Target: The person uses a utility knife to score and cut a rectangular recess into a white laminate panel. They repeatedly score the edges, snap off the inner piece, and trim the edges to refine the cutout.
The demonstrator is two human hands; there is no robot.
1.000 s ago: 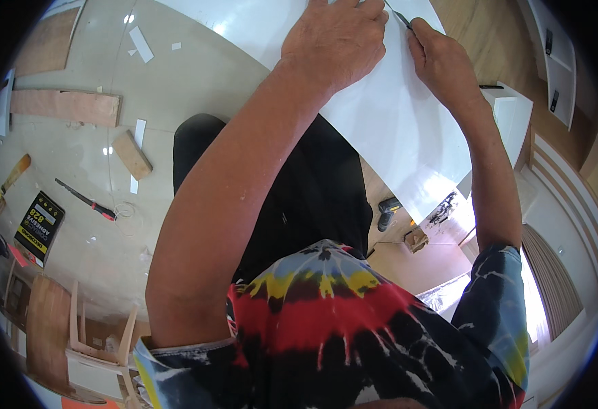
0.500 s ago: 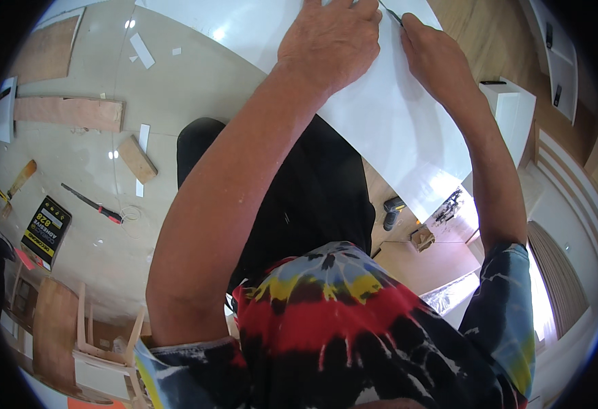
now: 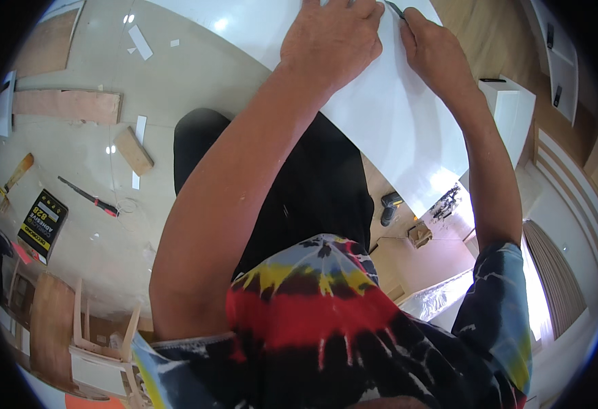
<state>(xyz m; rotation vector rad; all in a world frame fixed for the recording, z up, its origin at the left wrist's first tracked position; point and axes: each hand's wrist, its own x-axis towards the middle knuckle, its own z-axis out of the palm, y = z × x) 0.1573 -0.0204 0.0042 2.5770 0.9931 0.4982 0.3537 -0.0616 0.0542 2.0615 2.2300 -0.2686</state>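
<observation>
A large glossy white sheet [image 3: 380, 129] stretches in front of me from the top of the view over my lap. My left hand [image 3: 333, 41] lies palm down on it, its bent fingers slightly apart, with the fingertips partly cut off by the upper edge. I see nothing held in it. Close by on the right, my right hand [image 3: 436, 51] is closed on a slim dark utility knife [image 3: 395, 10], its thin end pointing up and left toward the left hand's fingers. Where the tip meets the sheet is hard to make out.
On the tiled floor at left lie a wood block [image 3: 134, 151], a long board [image 3: 67, 105], white offcuts [image 3: 140, 42], a narrow saw [image 3: 89, 196] and a black-yellow pack [image 3: 42, 221]. A cordless drill [image 3: 390, 208] lies beyond my knee. A white cabinet [image 3: 510, 112] stands at right.
Both hands have barely moved on the sheet, and the knife stays in the right hand. My view has shifted slightly, so the floor items sit a little farther left and higher.
</observation>
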